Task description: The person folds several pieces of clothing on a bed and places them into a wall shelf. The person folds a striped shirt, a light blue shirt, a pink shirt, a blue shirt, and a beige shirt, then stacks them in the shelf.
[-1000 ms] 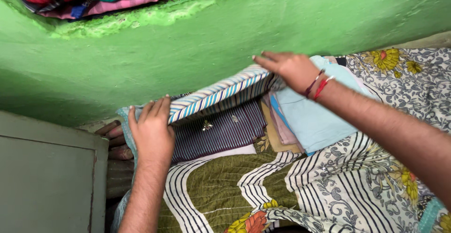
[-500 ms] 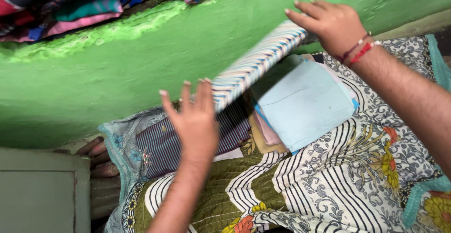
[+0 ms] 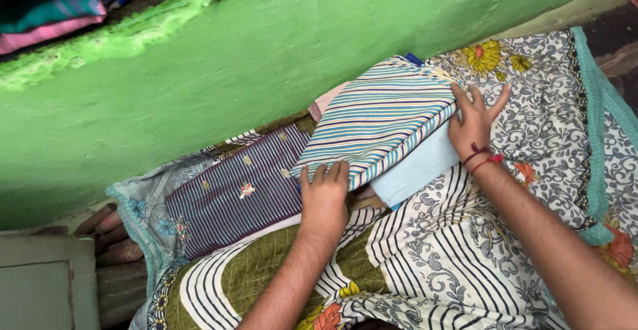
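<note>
A folded striped cloth [image 3: 379, 120] in white, teal and yellow lies on top of a pile of folded clothes that includes a light blue piece [image 3: 415, 167]. My left hand [image 3: 324, 194] grips its near left edge. My right hand [image 3: 473, 120], with red threads at the wrist, holds its right edge, fingers spread. Left of the pile lies a folded maroon striped cloth [image 3: 232, 194] with small flower motifs.
Everything rests on a patterned bedspread [image 3: 505, 237] with stripes and flowers, teal at its border. A green wall [image 3: 232, 71] runs along the far side, with a shelf of folded clothes [image 3: 46, 11] above. A grey box [image 3: 40, 283] sits at the lower left.
The striped cloth was lifted off the maroon cloth, swung up and to the right, and now lies flat on the light blue pile. Both hands moved with it.
</note>
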